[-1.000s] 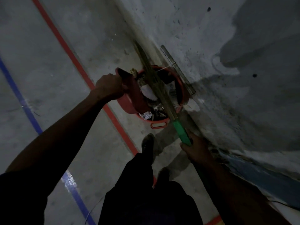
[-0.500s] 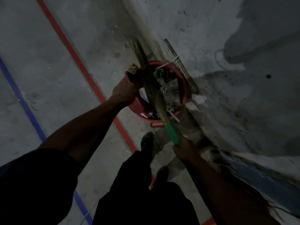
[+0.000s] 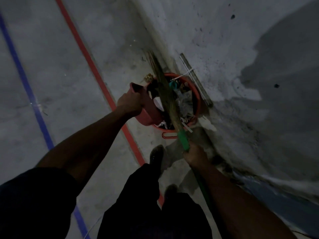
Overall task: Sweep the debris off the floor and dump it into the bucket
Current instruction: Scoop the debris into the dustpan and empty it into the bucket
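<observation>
one red bucket [image 3: 197, 100] is being counted, along with one red dustpan [image 3: 148, 107], one broom [image 3: 172, 107] with a green handle, and one grey strip [image 3: 195, 78] leaning on the wall. two hands are being seen, left [image 3: 130, 103] and right [image 3: 196, 155]. two floor lines are being counted, one red line [image 3: 96, 71] and one blue line [image 3: 22, 75]. two shoes [image 3: 156, 156] are being seen.

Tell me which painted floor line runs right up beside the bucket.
The red line: it passes just left of the bucket, under the left hand. The blue line lies far left.
</observation>
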Available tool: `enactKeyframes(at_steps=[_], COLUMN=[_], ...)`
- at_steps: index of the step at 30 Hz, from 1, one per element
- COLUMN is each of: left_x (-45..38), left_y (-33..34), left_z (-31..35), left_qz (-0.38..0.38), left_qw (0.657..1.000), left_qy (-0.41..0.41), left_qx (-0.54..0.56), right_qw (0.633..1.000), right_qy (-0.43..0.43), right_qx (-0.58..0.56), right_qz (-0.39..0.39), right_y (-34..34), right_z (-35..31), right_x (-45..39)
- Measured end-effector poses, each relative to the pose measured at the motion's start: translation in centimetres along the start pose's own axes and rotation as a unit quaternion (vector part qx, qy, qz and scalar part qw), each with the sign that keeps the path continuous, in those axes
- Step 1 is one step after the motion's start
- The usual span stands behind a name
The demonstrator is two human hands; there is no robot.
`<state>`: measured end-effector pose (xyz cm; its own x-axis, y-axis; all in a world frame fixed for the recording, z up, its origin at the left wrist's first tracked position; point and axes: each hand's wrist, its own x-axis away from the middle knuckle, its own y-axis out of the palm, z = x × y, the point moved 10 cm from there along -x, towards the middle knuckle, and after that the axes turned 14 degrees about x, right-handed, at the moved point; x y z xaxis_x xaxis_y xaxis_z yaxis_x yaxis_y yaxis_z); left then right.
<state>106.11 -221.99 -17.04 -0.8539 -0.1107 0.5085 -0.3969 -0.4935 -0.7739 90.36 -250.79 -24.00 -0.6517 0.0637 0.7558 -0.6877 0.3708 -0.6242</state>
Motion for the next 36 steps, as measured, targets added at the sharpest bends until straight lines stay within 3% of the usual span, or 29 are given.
enactKeyframes(at_steps=[4, 12, 17, 21, 24, 32, 36], left_x=[4.2, 16.2, 26.2, 34.4, 39.0, 48.4, 49.8], left_y=[-1.7, 1.1, 3.6, 4.1, 4.3, 2.2, 1.7], left_z=[-1.6, -7.9, -11.5, -14.3, -17.7, -29.0, -38.3], left_qz=[0.065, 0.114, 0.167, 0.244, 0.282, 0.395, 0.391], left_qw=[0.998, 0.993, 0.977, 0.945, 0.914, 0.841, 0.797], left_qy=[0.012, -0.036, -0.057, -0.089, -0.148, -0.192, -0.271], left_qx=[0.008, 0.023, 0.117, 0.197, 0.251, 0.315, 0.373], right_qw=[0.999, 0.987, 0.975, 0.964, 0.964, 0.955, 0.950], right_qy=[-0.052, -0.084, -0.107, -0.143, -0.182, -0.287, -0.310], right_qx=[0.007, -0.128, -0.192, -0.226, -0.191, -0.056, -0.006], right_qz=[0.012, 0.040, 0.041, 0.006, -0.025, -0.038, -0.029], right_y=[-1.1, -1.2, -0.4, 0.6, 2.1, 8.2, 12.6], right_z=[-1.6, 0.5, 2.4, 0.9, -2.2, -16.8, -26.1], right_x=[1.9, 8.6, 13.8, 17.9, 20.3, 23.9, 24.5])
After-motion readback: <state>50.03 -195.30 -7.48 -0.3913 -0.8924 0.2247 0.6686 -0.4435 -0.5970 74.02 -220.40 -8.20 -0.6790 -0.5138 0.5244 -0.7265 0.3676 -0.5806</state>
